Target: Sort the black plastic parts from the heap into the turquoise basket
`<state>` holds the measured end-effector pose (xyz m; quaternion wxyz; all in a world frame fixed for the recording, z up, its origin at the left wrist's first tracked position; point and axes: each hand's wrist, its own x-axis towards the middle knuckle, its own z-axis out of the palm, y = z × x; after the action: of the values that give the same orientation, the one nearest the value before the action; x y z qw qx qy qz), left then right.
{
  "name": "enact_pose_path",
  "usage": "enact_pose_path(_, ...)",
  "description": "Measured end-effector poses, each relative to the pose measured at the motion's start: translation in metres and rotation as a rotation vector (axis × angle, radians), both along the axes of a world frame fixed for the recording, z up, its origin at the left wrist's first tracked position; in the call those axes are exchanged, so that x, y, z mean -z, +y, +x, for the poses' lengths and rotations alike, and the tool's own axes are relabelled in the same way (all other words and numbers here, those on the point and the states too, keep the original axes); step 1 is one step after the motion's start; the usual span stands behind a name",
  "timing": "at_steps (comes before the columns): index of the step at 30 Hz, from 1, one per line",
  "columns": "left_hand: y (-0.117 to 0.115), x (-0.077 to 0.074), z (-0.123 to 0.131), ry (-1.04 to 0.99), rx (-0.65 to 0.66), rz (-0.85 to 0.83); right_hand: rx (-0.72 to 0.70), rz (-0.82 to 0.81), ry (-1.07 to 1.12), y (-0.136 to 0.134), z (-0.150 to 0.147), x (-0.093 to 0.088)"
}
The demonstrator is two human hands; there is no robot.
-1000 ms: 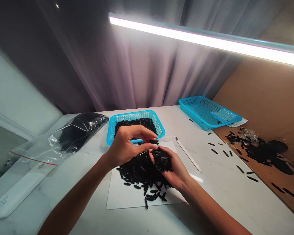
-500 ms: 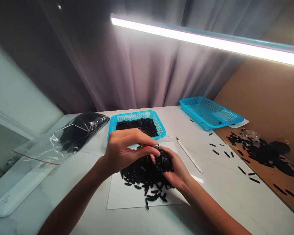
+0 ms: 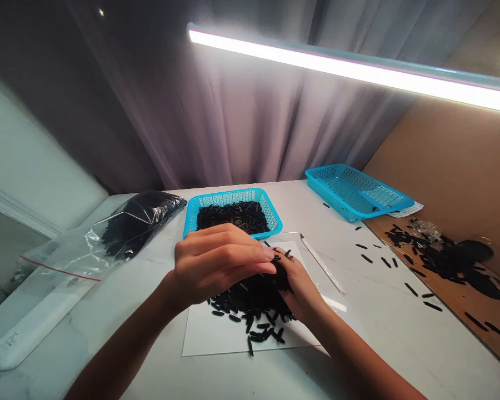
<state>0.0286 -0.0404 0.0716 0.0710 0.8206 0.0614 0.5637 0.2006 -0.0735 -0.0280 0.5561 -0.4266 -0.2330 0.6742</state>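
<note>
My right hand (image 3: pixel 302 286) is cupped, palm inward, round a handful of small, thin black pieces (image 3: pixel 280 276) shaped like short sticks. Just above and to its left, my left hand (image 3: pixel 223 258) stretches its fingers out together over that handful, fingertips at the pieces; its palm side is hidden. Below both hands a heap of the same black pieces (image 3: pixel 256 308) covers much of a white sheet (image 3: pixel 200 339), some lying loose at its near edge. Behind my left hand stands a blue basket (image 3: pixel 275 222) partly filled with these pieces.
At the left lies a clear zip bag (image 3: pixel 137 222) of black material, beside a white bar (image 3: pixel 37 322). A white pen-like stick (image 3: pixel 323 264) lies right of the sheet. A second blue basket (image 3: pixel 354 208), scattered pieces (image 3: pixel 433 306) and a lamp tube (image 3: pixel 337 64) are further right.
My left hand has flattened from a thumb-and-finger pinch into outstretched fingers over the handful. My right hand has turned slightly, and a few pieces now poke up at its fingertips.
</note>
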Motion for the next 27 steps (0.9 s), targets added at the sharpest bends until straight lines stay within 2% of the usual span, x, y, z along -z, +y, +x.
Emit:
enact_pose_path(3,0.0,0.0,-0.001,0.018,-0.012,0.0,0.014,0.167,-0.247,0.001,0.001,0.003)
enact_pose_path(7,-0.001,0.0,-0.002,0.019,0.003,0.025,-0.048,0.495,-0.682,0.001,0.004,0.005)
enact_pose_path(10,-0.002,0.002,-0.003,0.033,0.009,0.045,-0.094,0.623,-0.829,-0.002,0.007,0.003)
enact_pose_path(13,-0.003,0.003,-0.004,0.048,0.017,0.049,-0.124,0.657,-0.816,-0.006,0.011,-0.004)
enact_pose_path(20,-0.004,-0.001,-0.005,0.081,0.006,0.081,-0.153,0.616,-0.553,-0.01,0.019,-0.026)
enact_pose_path(27,-0.004,0.007,0.0,0.204,-0.004,0.125,0.07,0.663,-0.459,-0.02,0.018,-0.03)
